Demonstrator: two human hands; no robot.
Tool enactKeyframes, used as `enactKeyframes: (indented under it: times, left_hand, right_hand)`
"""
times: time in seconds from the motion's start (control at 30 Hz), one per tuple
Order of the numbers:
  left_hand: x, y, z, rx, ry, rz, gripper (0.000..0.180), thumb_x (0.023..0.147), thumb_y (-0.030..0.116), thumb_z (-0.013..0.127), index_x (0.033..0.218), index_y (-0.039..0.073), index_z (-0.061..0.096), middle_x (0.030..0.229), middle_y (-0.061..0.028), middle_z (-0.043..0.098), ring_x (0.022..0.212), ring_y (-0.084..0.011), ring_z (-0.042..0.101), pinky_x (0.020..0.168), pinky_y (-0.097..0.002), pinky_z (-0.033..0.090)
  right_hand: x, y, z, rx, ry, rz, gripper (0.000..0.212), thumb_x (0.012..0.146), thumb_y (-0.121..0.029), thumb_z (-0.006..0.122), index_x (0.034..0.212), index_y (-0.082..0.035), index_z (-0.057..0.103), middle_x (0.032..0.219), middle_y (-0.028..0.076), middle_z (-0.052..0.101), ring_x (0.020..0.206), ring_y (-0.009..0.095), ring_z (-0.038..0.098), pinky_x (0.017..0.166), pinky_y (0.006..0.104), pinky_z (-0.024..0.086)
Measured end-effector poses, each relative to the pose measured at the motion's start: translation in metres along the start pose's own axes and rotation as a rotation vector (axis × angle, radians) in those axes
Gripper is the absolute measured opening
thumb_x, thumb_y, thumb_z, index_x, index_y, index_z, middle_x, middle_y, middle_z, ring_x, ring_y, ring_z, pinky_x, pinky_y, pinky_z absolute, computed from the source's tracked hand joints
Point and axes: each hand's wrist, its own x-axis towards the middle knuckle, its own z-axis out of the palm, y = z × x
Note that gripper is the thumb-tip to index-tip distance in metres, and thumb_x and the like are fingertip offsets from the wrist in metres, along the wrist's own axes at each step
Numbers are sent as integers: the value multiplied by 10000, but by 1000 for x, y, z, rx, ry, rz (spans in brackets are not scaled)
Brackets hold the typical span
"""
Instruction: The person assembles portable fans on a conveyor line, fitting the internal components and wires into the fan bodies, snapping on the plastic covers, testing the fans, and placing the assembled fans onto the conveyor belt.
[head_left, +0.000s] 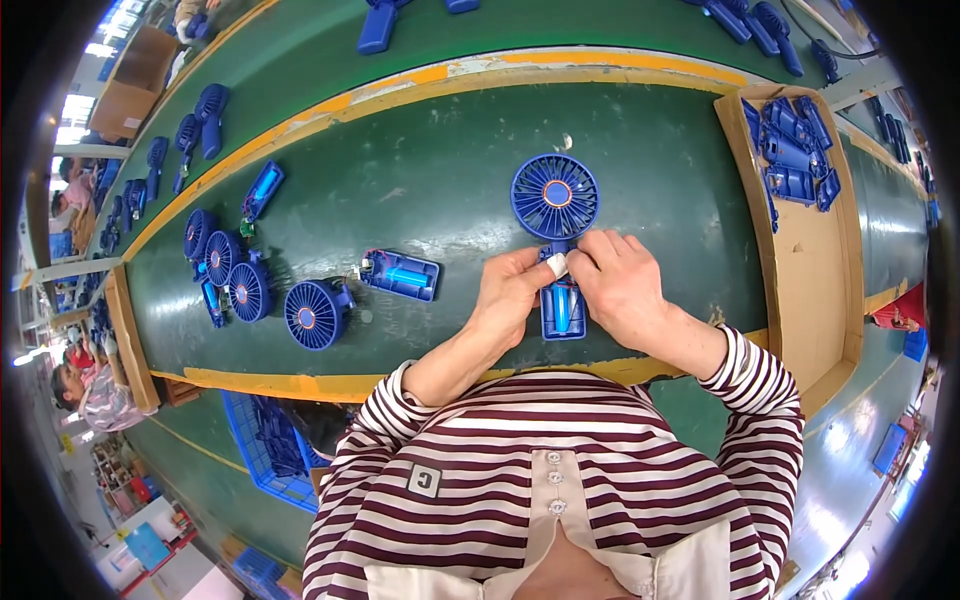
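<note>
A blue hand-held fan lies on the green belt in front of me, its round grille pointing away and its open handle toward me. My left hand and my right hand meet over the handle, just below the grille. Both pinch the handle and a small white piece between the fingertips. A blue cell shows in the lower part of the open handle.
To the left lie an open fan handle, a fan and several more fans. A cardboard tray with blue handle shells stands at right. A blue crate sits below the belt. Other people work at far left.
</note>
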Motion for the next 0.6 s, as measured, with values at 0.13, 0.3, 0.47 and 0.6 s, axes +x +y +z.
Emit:
enactKeyframes:
  times: [0.13, 0.3, 0.47, 0.6]
  left_hand:
    - [3, 0, 0, -10, 12, -55, 115, 841, 102, 550, 872, 14, 617, 777, -26, 603, 666, -82, 556, 578, -225, 445]
    - [6, 8, -4, -19, -32, -99, 152, 840, 150, 537, 875, 16, 598, 792, -35, 600, 679, -105, 574, 607, -245, 469]
    - [9, 16, -10, -118, -150, -138, 178, 836, 178, 546, 908, 21, 588, 820, -36, 607, 718, -109, 588, 640, -264, 496]
    - [11, 13, -9, 27, -160, -127, 168, 832, 112, 553, 967, 18, 587, 845, -38, 616, 728, -99, 588, 635, -256, 495]
  right_hand:
    - [2, 2, 3, 76, 6, 94, 154, 587, -77, 591, 669, -72, 460, 679, 60, 447, 609, 230, 517, 507, 348, 421]
    - [4, 8, 2, 200, -14, 105, 130, 633, -7, 587, 740, -30, 517, 706, 94, 467, 586, 270, 511, 495, 367, 416]
    - [5, 7, -4, 248, -41, 131, 121, 642, 17, 575, 739, -22, 513, 692, 100, 460, 603, 284, 519, 507, 380, 423]
    - [5, 8, -4, 255, -51, 148, 118, 653, 20, 575, 742, -22, 510, 686, 101, 453, 606, 285, 522, 504, 380, 420]
